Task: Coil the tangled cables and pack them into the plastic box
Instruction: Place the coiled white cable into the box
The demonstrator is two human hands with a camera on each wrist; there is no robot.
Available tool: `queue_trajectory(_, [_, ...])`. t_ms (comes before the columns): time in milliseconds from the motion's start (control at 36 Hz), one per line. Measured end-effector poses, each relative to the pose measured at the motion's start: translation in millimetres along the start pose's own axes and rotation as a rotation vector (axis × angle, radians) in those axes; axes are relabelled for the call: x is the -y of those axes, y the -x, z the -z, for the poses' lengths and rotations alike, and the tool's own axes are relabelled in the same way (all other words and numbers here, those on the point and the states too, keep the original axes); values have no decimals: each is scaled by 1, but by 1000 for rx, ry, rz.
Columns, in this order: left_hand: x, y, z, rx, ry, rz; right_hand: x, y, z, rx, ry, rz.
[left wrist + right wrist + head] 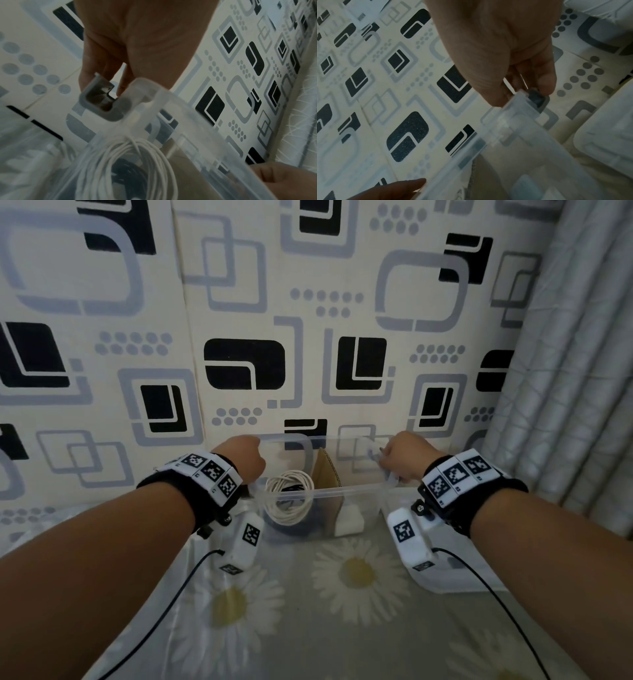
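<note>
Forearms enter from the lower corners of the head view, each wearing a black wristband with marker tiles. Left hand (pixel 245 455) is at the left end of the clear plastic box (pixel 329 491), centre frame; its fingers (pixel 96 67) curl onto the grey latch (pixel 99 102). Right hand (pixel 402 455) is at the right end, thumb and fingertips (pixel 546 82) pinching that end's dark latch (pixel 536 100). The coiled white cable (pixel 291 498) lies inside the box at left over a darker cable (pixel 126 170); a cardboard divider (pixel 327 470) stands mid-box and a white block (pixel 349 520) lies right. The box sits on a daisy-print cloth (pixel 356 594).
</note>
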State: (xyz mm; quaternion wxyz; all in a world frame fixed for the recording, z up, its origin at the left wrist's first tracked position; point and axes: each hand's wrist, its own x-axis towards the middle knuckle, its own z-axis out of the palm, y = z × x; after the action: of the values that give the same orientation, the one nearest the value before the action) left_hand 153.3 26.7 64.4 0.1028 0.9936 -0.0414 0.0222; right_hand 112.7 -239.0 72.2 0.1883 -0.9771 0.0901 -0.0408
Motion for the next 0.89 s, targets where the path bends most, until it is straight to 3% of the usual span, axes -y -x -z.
queue_trajectory(361, [13,23,6,30,-55,10,3,27,6,39,36,-2])
queue_trajectory(722, [12,34,2,107,-42,68,-8,43,4,121,-102,-36])
queue_trajectory(889, [-9,39,11,-41,88,-14,-24,44,18,133,-172,-19])
